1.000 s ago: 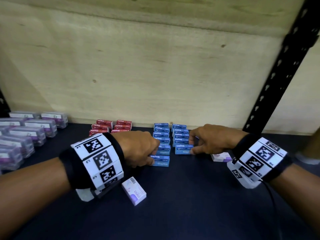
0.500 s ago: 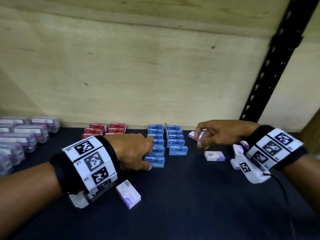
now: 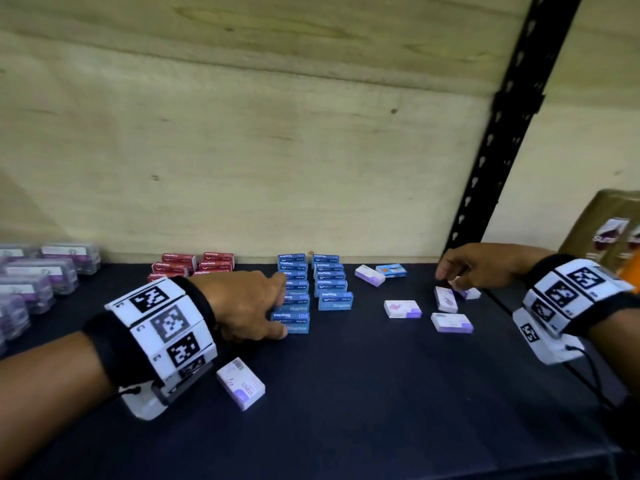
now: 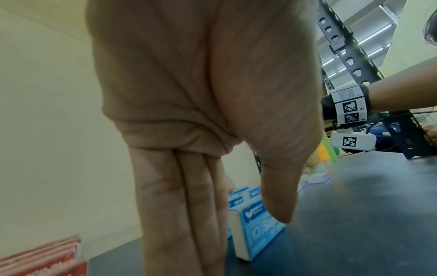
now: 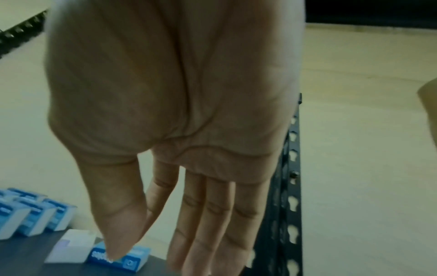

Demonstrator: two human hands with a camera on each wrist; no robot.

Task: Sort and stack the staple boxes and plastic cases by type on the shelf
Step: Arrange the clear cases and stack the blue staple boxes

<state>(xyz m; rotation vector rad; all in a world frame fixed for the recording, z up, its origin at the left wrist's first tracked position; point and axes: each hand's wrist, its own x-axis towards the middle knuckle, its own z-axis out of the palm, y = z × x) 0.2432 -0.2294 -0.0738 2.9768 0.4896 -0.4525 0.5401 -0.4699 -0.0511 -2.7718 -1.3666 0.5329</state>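
Two rows of blue staple boxes (image 3: 332, 285) run back toward the wall on the dark shelf (image 3: 346, 393). My left hand (image 3: 282, 306) rests against the left row (image 3: 294, 322). Its fingers (image 4: 179, 214) lie straight along that row's left side, and the thumb touches the front box (image 4: 255, 233). My right hand (image 3: 450, 278) hovers at the far right over loose white-and-purple boxes (image 3: 445, 299), fingers (image 5: 208, 224) straight and holding nothing. Red boxes (image 3: 194, 266) sit left of the blue rows, and clear plastic cases (image 3: 38, 278) stand at the far left.
More white-and-purple boxes lie loose: one near my left wrist (image 3: 240, 382), others at mid right (image 3: 402, 309) (image 3: 452, 322) and one at the back (image 3: 370, 275) beside a lone blue box (image 3: 391, 270). A black perforated upright (image 3: 502, 133) and a brown bag (image 3: 609, 230) bound the right side.
My right hand left the right blue row and swung right to the loose white-and-purple boxes. The left hand stayed on the left blue row. The view turned right.
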